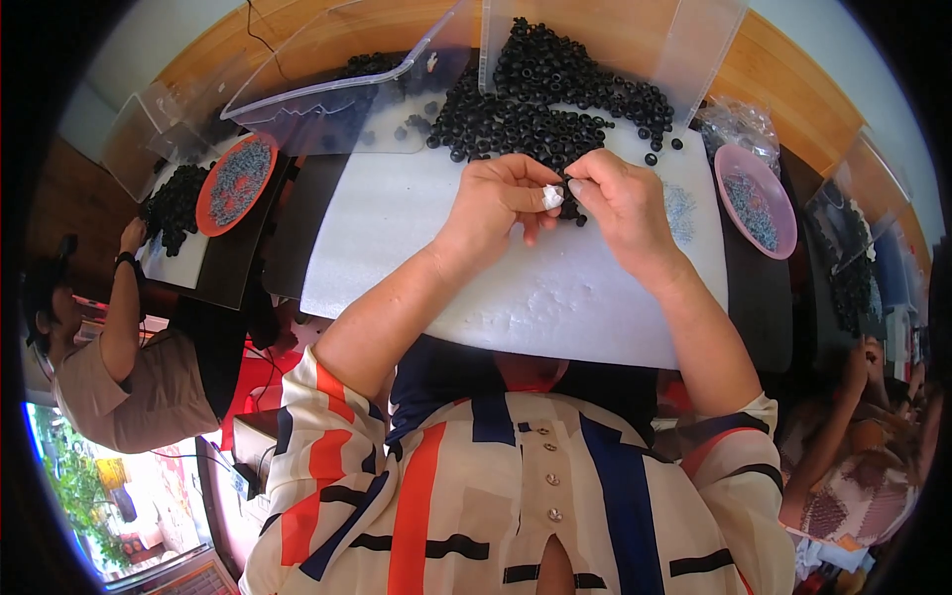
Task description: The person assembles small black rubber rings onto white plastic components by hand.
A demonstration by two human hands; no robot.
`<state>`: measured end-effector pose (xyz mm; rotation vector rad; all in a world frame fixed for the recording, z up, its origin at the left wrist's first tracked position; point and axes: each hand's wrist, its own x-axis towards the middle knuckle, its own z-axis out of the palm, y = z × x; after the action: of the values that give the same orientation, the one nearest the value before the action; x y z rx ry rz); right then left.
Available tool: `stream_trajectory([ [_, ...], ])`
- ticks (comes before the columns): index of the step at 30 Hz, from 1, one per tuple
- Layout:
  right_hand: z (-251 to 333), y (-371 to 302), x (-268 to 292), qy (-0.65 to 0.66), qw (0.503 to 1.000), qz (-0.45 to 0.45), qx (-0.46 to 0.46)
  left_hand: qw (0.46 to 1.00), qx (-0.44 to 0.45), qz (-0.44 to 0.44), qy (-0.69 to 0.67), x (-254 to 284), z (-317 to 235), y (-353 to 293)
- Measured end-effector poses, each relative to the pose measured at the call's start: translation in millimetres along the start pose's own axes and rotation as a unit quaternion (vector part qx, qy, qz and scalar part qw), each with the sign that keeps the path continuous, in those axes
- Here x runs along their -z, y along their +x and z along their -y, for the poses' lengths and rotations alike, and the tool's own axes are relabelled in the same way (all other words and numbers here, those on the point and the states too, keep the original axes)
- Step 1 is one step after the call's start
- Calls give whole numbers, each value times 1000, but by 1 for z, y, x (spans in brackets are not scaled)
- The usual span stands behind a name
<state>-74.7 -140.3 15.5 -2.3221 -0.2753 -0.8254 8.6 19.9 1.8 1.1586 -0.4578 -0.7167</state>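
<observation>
My left hand (488,203) and my right hand (627,210) meet over the middle of a white foam board (416,203). Both are closed in a pinch, fingertips almost touching; whatever they hold is too small and too covered to make out. White tape (552,196) wraps the tip of my left thumb. Right behind and under my fingers lies a heap of small round black parts (540,84), with a few loose ones at its front edge. A thin scatter of tiny silvery-blue pieces (680,210) rests on the board beside my right hand.
Clear plastic bins (397,74) lean behind the board, black parts spilling from them. A pink bowl (782,220) of tiny silvery pieces stands right, near a clear plastic bag (742,127). An orange bowl (207,203) stands left. Other people (139,387) work on both sides.
</observation>
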Motion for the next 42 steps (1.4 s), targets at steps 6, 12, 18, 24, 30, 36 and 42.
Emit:
stream_trajectory([
  [6,0,-3,-5,-92,995,-26,40,1000,-17,-17,0,0,2,0],
  [12,0,-2,2,-112,992,19,56,1000,-21,-17,13,0,4,0],
  [18,1,-2,-1,-106,994,17,32,999,-27,-15,39,-1,6,1],
  [24,4,-5,-11,-154,986,-19,54,1000,-10,-12,-8,-1,4,-2],
  [30,1,-3,-12,-75,996,-40,35,999,-36,-3,10,0,6,-1],
  [36,15,0,-10,-214,965,-46,141,998,-53,-12,21,-1,6,-4],
  [42,0,-1,-11,16,1000,-11,-2,999,-36,-12,3,-2,5,-4],
])
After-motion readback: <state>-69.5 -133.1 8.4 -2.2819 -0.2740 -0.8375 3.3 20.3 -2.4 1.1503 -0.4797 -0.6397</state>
